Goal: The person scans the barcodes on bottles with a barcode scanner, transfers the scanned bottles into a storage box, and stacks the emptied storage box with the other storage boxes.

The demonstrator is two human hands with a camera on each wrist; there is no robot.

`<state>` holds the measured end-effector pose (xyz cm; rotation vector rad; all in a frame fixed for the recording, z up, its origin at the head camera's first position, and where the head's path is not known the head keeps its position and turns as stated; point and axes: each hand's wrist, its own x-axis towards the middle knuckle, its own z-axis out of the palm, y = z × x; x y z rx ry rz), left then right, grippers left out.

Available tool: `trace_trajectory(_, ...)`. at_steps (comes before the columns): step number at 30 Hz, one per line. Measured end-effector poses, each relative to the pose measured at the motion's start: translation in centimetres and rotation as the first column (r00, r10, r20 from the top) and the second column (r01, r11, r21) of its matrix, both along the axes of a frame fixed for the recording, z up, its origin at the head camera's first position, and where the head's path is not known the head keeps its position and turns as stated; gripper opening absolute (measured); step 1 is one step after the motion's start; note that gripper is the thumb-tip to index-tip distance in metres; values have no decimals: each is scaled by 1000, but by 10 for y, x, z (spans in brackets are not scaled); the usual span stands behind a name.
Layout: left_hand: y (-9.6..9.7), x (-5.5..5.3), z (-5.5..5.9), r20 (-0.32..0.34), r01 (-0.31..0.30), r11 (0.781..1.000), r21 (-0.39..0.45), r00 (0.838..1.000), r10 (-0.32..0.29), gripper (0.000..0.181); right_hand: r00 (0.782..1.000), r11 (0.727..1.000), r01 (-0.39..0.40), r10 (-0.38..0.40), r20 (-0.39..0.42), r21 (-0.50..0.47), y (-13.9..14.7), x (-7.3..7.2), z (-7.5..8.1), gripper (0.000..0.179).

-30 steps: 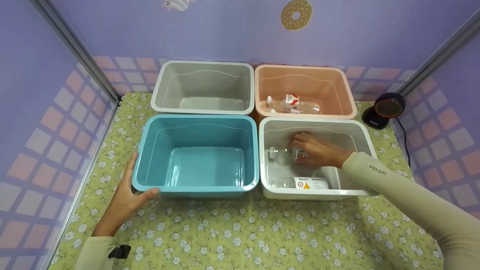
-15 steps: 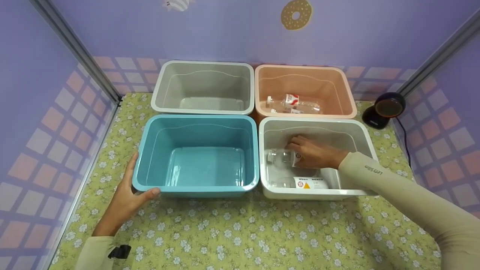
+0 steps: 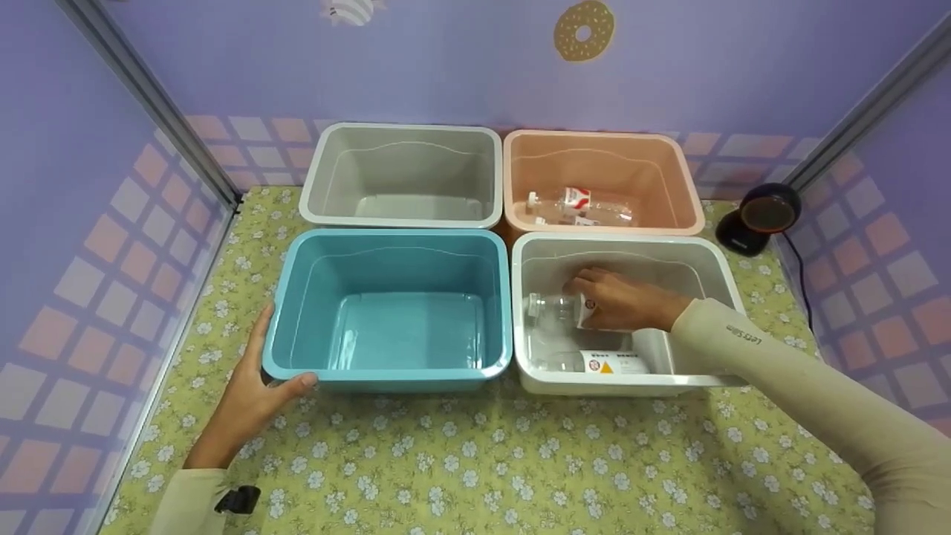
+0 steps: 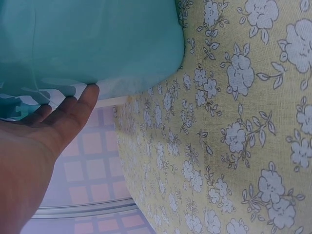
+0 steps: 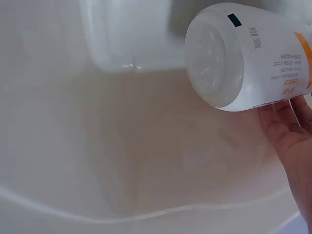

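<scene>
My left hand [image 3: 256, 386] rests against the near left corner of a blue plastic tub [image 3: 390, 375]. Its thumb lies at the front rim; in the left wrist view, its fairly straight fingers [image 4: 80, 109] touch the tub's outer side. Inside the white tub [image 3: 631, 379] at right front, my right hand [image 3: 628, 299] grips a clear plastic bottle [image 3: 556, 307] with a white label. The bottle lies sideways, neck to the left; its base end is hidden in the head view but shows in the right wrist view. A second white-labelled bottle [image 3: 613, 362] lies by the front wall.
Behind stand a grey tub [image 3: 405, 221] and a peach tub [image 3: 605, 229], the latter with clear bottles [image 3: 578, 199] inside. A small black device [image 3: 758, 219] with a cable stands at right. Purple walls [image 3: 461, 67] enclose the flowered tablecloth [image 3: 475, 453].
My right hand has shifted slightly down and left in the white tub, and the gripped bottle has moved and turned a little. The left hand stays in place.
</scene>
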<state>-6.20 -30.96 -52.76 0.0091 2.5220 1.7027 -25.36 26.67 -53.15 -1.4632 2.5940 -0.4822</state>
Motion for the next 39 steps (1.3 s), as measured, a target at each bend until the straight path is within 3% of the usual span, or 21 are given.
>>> trace_trajectory(5, -1, -1, 0, 2, 9, 1000, 3, 1000, -9, 118, 1000, 999, 12, -11, 19, -40, -1, 2, 17, 57)
trace_trajectory(12, 0, 0, 0, 2, 6, 1000, -2, 1000, -6, 120, 996, 998, 53, -51, 67, -24, 1, 8, 40, 59)
trace_trajectory(18, -1, 0, -1, 5, 7, 1000, -17, 1000, -7, 118, 995, 997, 64, -61, 82, -36, 6, 11, 53, 58)
trace_trajectory(25, 0, -1, 0, 6, 7, 1000, -4, 1000, -7, 118, 996, 993, 77, -73, 42, -90, 12, 12, 63, 56)
trace_trajectory(39, -1, 0, 0, 0, 10, 1000, -8, 1000, -10, 117, 985, 981, 154, -144, 93, -114, 26, 8, 101, 56)
